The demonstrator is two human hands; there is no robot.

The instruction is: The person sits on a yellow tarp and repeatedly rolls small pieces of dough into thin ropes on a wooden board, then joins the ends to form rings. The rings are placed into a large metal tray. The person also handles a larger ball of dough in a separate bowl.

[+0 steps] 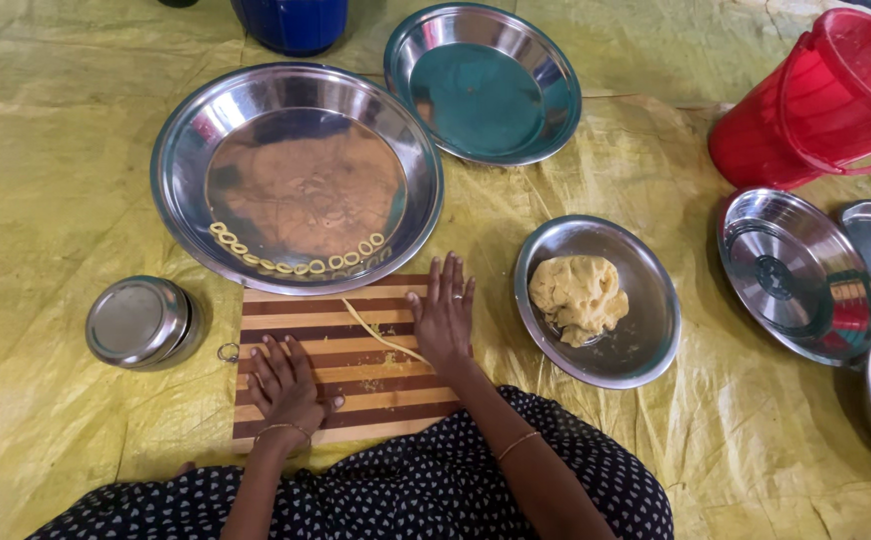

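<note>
A striped wooden board [346,395] lies in front of me on a yellow sheet. My right hand [443,315] lies flat on the board, fingers spread, its palm over one end of a thin yellow dough rope [371,330] that runs up to the left. On the board's left part my left hand [284,382] rests palm down, holding nothing. Just beyond the board stands a large steel plate [186,150] with a curved row of several small dough rings [296,262] along its near rim.
A steel bowl [646,330] with a lump of yellow dough [578,295] sits right of the board. A closed steel tin [141,322] stands at left. Farther off are another steel plate [486,80], a red bucket [826,100], a blue container [291,22] and more steel dishes [791,275].
</note>
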